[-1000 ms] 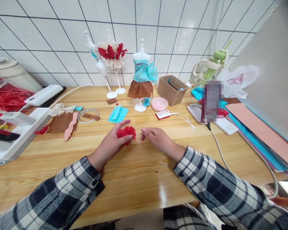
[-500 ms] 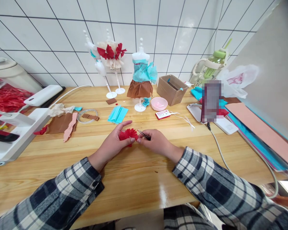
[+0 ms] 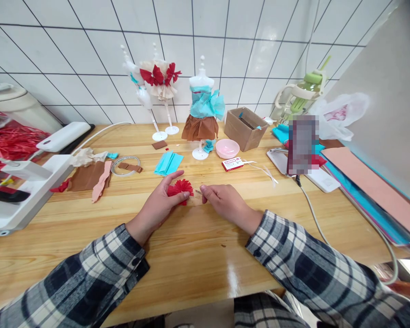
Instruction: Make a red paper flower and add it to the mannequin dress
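Between the thumb and fingers of my left hand (image 3: 159,200) is a red fringed paper flower (image 3: 182,187), low over the table. My right hand (image 3: 222,199) is closed on a small thin metal tool (image 3: 198,192), whose tip points left at the flower, a short gap away. The tool is too small to identify for certain. Just behind my left hand lies folded turquoise paper (image 3: 168,163). A dress form in a turquoise top and brown skirt (image 3: 200,127) stands farther back.
A pink bowl (image 3: 227,149), a red-and-white box (image 3: 233,164) and a cardboard box (image 3: 245,129) stand behind my right hand. Left are a tape roll (image 3: 116,172) and brown paper (image 3: 84,177). A phone (image 3: 302,146) stands right, its cable (image 3: 312,210) trailing forward.
My right hand has moved slightly right, away from the flower, and the tool has turned in its fingers. The flower and my left hand have shifted a little left and up.
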